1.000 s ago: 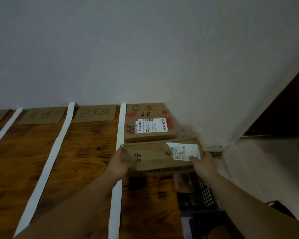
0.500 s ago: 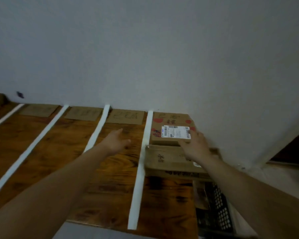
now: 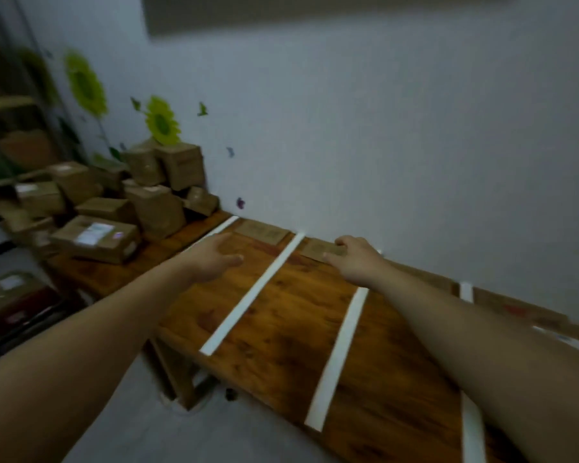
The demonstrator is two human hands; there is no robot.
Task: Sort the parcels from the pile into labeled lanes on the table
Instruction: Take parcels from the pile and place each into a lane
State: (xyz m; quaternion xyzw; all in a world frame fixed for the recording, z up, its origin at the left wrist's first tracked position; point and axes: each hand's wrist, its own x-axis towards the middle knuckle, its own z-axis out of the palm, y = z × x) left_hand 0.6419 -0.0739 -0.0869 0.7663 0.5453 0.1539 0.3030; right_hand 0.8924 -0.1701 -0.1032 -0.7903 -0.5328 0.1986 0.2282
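Two bare hands, the left hand (image 3: 214,259) and the right hand (image 3: 355,262), are over one brown wooden table (image 3: 281,329). Four white tape strips (image 3: 254,292) cross the tabletop: one beyond the left hand, one between the hands, one passing under the right hand, one to its right. Two flat brown cardboard lane labels (image 3: 261,230) are plainly visible, one between the hands and one just beside the right hand. At least nine brown cardboard parcels (image 3: 96,237) lie far left of the left hand; blur prevents an exact count. Above them are two yellow sunflower wall stickers (image 3: 163,121) and at least four small butterfly wall stickers (image 3: 240,202).
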